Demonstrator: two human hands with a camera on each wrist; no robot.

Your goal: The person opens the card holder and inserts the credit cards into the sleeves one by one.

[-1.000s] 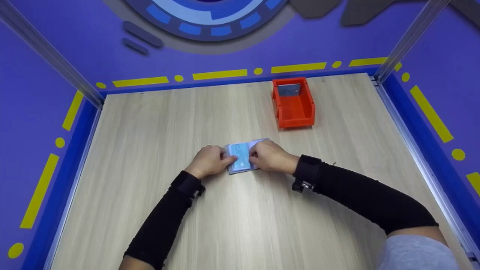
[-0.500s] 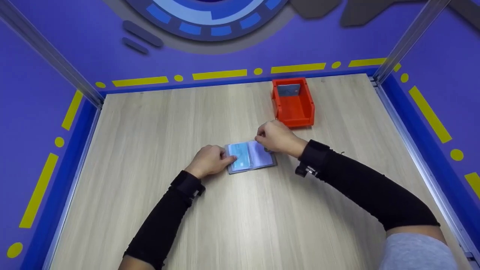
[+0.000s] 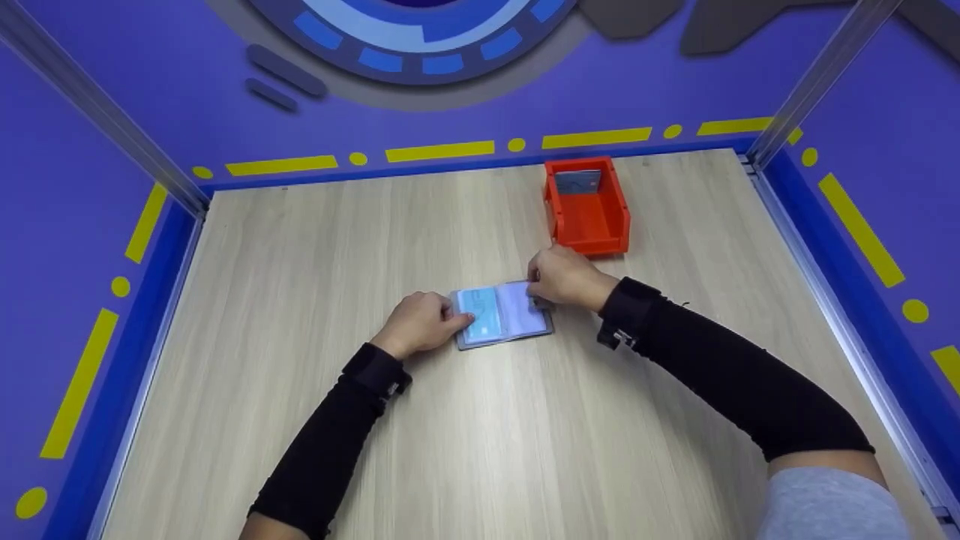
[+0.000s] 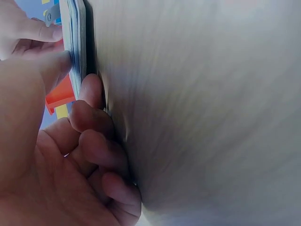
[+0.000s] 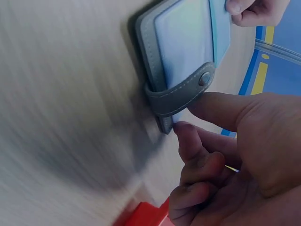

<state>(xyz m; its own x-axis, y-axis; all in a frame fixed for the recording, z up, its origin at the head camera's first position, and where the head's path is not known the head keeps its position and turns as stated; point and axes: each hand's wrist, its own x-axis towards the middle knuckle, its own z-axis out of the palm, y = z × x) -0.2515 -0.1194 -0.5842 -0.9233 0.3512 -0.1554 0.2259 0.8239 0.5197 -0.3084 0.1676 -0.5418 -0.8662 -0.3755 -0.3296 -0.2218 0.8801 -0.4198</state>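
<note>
An open card holder [image 3: 523, 309] with a grey cover and clear plastic sleeves lies on the table. A light blue card [image 3: 481, 311] shows in its left half. My left hand [image 3: 420, 322] grips the left edge, thumb on top and the other fingers curled along the table. At the upper right corner is my right hand [image 3: 566, 277]. In the right wrist view, its thumb and index finger pinch the sleeve edge beside the grey snap strap [image 5: 176, 98], which arches over the holder's edge. The right hand's other fingers are curled.
A red bin [image 3: 589, 238] stands behind the right hand, with a greyish card [image 3: 577, 181] leaning against its back wall. Blue panels [image 3: 450, 120] with yellow marks enclose the wooden table [image 3: 337, 247] at the back and sides.
My right hand has moved from over the holder's right half up and right to its upper right corner, uncovering the right sleeve. My left hand has stayed in place.
</note>
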